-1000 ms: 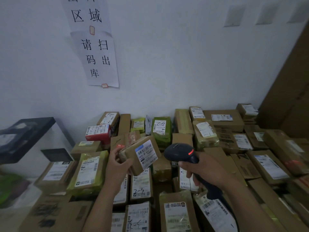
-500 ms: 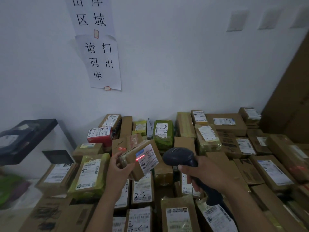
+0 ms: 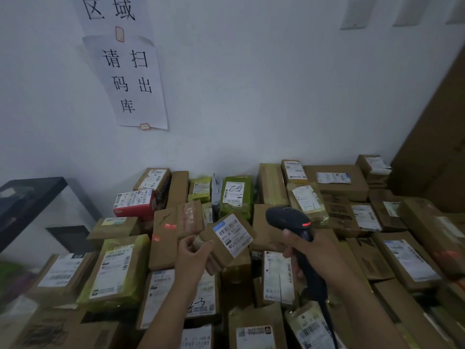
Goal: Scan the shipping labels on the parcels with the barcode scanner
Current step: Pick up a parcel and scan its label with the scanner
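Note:
My left hand (image 3: 195, 255) grips a small brown cardboard parcel (image 3: 226, 241) lifted above the pile, its white shipping label (image 3: 232, 234) tilted up and to the right. My right hand (image 3: 312, 250) grips the handle of a black barcode scanner (image 3: 289, 220), whose head sits just right of the parcel with a red light glowing on its side. A red scan glow falls on a brown box (image 3: 163, 235) to the left of the held parcel. Labelled parcels (image 3: 276, 275) cover the surface below both hands.
Brown, green (image 3: 236, 195) and red (image 3: 133, 204) parcels are packed tight from the wall to the near edge. A black shelf (image 3: 27, 197) stands at the left. Large cardboard sheets (image 3: 437, 147) lean at the right. Paper signs (image 3: 130, 79) hang on the white wall.
The red scan line that lay across the held parcel's label half a second ago is gone from it. The scanner head has tipped up and away to the right; the view has dipped slightly.

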`<state>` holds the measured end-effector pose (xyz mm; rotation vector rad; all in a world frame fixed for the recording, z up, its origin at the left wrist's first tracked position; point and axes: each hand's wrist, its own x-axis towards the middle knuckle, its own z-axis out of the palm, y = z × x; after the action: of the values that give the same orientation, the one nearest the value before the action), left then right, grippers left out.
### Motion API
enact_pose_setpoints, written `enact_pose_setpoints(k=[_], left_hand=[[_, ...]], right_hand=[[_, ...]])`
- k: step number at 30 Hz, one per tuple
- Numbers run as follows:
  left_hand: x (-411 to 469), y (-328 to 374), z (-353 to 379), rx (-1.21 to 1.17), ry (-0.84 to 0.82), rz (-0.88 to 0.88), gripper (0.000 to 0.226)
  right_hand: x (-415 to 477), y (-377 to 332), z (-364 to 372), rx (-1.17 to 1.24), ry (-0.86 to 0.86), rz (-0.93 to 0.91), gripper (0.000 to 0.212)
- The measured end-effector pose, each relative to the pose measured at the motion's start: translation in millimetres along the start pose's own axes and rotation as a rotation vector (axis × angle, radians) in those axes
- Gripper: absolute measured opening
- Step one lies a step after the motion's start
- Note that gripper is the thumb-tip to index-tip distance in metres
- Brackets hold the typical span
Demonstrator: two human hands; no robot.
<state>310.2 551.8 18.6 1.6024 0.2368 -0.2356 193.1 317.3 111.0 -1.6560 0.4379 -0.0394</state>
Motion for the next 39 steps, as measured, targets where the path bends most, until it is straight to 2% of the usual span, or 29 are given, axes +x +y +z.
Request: enact_pose_setpoints(k=[4, 9, 12, 14, 17, 21, 24, 26, 29, 31, 33, 35, 39], left_hand=[[15.8, -3.1, 50.2, -0.002, -0.114, -0.121, 0.040], [40.5, -10.1, 108.4, -0.032, -0.141, -0.197, 0.035], [54.3, -15.1, 128.5, 0.020, -0.181, -0.246, 0.057], [63.9, -21.2, 134.2, 0.087, -0.218, -0.253, 0.060], [75.1, -26.2, 132.0, 0.261, -0.243, -0.175, 0.039], [82.5, -32.7, 111.3, 0.440, -0.183, 0.012, 0.040], [79.0, -51.6, 96.5, 0.874, -0.133, 0.207, 0.038], [73.9, -69.7, 94.5, 1.159, -0.168, 0.192, 0.049], [68.0, -90.8, 101.5, 1.263, -0.145, 0.081, 0.090], [66.0, -95.5, 107.1, 1.372, -0.105, 0.076, 0.105], [68.5, -99.5, 111.2, 1.364, -0.078, 0.034, 0.115], [70.0, -97.7, 113.7, 1.231, -0.060, -0.043, 0.122], [64.6, -83.5, 110.3, 1.010, -0.027, -0.062, 0.119]], right_hand=[[27.5, 15.5, -12.0, 0.067, 0.089, 0.061, 0.039], [65.0, 39.3, -18.3, 0.077, 0.139, 0.128, 0.039], [84.5, 51.6, -19.6, 0.088, 0.169, 0.159, 0.040], [97.7, 56.3, -19.8, 0.079, 0.201, 0.156, 0.033], [115.8, 58.7, -13.5, 0.124, 0.176, 0.149, 0.029], [128.1, 65.0, 0.9, 0.167, 0.146, 0.126, 0.032], [123.4, 70.8, 6.2, 0.178, 0.136, 0.093, 0.031], [119.2, 73.9, 8.9, 0.183, 0.122, 0.079, 0.026], [117.0, 74.8, 10.4, 0.145, 0.144, 0.070, 0.020], [117.0, 73.0, 8.9, 0.127, 0.160, 0.056, 0.017], [116.8, 72.0, 6.6, 0.128, 0.168, 0.053, 0.016], [115.7, 71.7, 4.4, 0.128, 0.174, 0.061, 0.017], [110.9, 66.4, -0.9, 0.138, 0.156, 0.082, 0.024]])
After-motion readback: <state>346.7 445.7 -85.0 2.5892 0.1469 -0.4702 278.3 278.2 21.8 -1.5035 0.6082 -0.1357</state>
